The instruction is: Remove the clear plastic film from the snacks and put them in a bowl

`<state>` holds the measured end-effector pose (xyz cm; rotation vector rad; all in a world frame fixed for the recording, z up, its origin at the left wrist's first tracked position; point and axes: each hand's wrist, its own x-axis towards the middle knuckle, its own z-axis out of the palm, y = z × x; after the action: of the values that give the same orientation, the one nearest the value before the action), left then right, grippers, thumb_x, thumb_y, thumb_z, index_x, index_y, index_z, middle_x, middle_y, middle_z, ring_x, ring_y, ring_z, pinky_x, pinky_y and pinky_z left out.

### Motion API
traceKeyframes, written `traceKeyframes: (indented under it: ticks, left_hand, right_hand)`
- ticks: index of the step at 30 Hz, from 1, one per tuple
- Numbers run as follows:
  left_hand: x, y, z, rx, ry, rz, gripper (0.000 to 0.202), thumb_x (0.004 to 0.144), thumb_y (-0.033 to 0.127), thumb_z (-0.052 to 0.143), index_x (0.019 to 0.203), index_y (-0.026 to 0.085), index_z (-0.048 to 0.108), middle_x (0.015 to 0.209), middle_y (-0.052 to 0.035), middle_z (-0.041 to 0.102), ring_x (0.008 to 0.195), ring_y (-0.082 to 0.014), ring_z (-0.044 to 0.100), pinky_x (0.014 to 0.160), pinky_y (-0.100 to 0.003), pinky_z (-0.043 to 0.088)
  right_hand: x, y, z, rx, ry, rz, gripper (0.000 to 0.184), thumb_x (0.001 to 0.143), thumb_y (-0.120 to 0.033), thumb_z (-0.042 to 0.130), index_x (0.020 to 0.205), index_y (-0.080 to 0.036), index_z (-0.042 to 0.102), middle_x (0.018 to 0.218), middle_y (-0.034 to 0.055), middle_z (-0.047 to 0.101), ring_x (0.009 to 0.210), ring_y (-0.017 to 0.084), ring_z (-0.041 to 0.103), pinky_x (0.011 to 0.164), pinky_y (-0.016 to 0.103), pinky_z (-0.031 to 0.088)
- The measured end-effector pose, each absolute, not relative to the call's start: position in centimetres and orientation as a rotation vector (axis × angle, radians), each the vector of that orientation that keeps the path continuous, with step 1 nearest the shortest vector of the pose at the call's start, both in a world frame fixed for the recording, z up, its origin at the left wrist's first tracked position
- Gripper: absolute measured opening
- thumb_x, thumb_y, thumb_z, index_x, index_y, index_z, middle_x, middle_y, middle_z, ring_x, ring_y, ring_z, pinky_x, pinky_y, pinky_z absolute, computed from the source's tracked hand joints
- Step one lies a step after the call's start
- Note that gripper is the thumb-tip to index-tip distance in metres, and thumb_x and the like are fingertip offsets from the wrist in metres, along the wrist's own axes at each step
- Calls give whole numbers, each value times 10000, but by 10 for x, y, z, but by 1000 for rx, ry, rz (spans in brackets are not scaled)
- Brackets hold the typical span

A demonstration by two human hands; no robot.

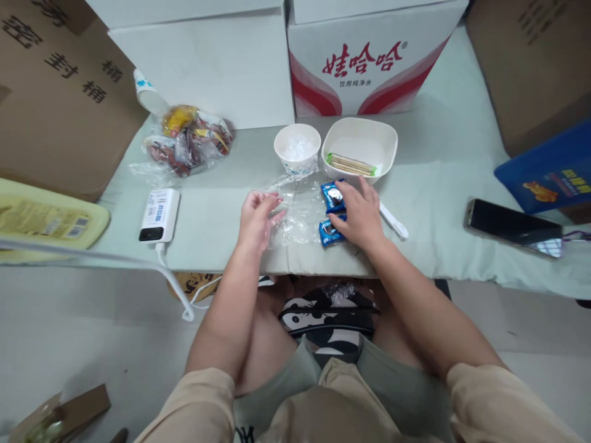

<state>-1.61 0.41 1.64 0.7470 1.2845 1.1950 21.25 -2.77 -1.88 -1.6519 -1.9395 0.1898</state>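
My left hand (257, 218) has its fingers curled at the left side of a crinkled clear plastic wrapper (298, 215) and appears to pinch it. My right hand (362, 212) rests with spread fingers over two small blue packets. One fingertip touches the upper blue packet (330, 198), and the thumb lies on the lower blue packet (327, 234). Partly under the right hand is a white plastic handle (394, 223). Beyond the hands stand a paper cup (298, 166) with clear plastic inside and a white bowl (388, 138) containing several thin wooden sticks with green ends (351, 165).
Left on the cloth-covered table (212, 227) are a white power bank (159, 215) with a cable and a bag of wrapped snacks (189, 144). White cartons (369, 55) line the back. A phone (512, 227) and a blue package (549, 166) lie right.
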Motion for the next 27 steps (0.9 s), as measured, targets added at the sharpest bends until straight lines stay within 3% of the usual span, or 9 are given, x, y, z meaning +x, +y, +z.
traceKeyframes:
  ticks: [2,5,8,12,17,24,27]
  left_hand:
    - [-15,3,15,801,1375,1210,380,654,293,748,778,227,395,1033,-9,653,969,-158,686,688,-223,557]
    - [-13,3,15,806,1403,1205,340,689,299,707,779,226,388,983,-6,634,903,-146,679,608,-190,521]
    - [-10,4,15,804,1386,1217,311,688,276,693,768,220,398,948,3,620,865,-137,680,588,-185,509]
    - [-6,6,14,797,1376,1207,298,674,267,687,765,219,407,905,11,619,823,-133,681,587,-194,513]
    - [-4,8,12,787,1404,1211,283,662,258,671,763,222,409,868,20,611,802,-129,679,587,-192,509]
    - [-1,9,13,808,1397,1201,290,659,248,689,769,221,422,860,19,616,808,-134,680,592,-191,514]
    - [2,11,14,811,1408,1192,264,662,237,672,774,219,434,862,19,619,782,-123,674,581,-187,509]
  right_hand:
    - [209,-26,-19,-1692,-1969,203,524,877,-273,601,1397,-246,552,1340,140,637,1454,413,342,1143,653,253]
    - [211,-27,-17,-1744,-1993,225,361,950,-242,514,1281,-266,655,1216,133,699,1320,369,489,1076,605,309]
    - [215,-26,-13,-1808,-2012,253,294,956,-304,543,1203,-257,695,1267,137,678,1236,352,539,1025,560,364]
    - [217,-20,-14,-1793,-2085,342,381,846,-342,693,1206,-231,643,1494,136,540,1375,373,449,1085,564,346]
    - [226,-23,-10,-1698,-1994,322,453,856,-318,648,1291,-204,584,1347,134,638,1427,364,415,1158,558,274]
    - [234,-58,-1,-1474,-2136,416,648,843,-477,653,1415,-213,502,1308,165,604,1200,356,571,1024,507,448]
    - [226,-66,-6,-1452,-2390,482,633,795,-449,722,1346,-185,555,1337,179,599,1230,365,564,1073,526,412]
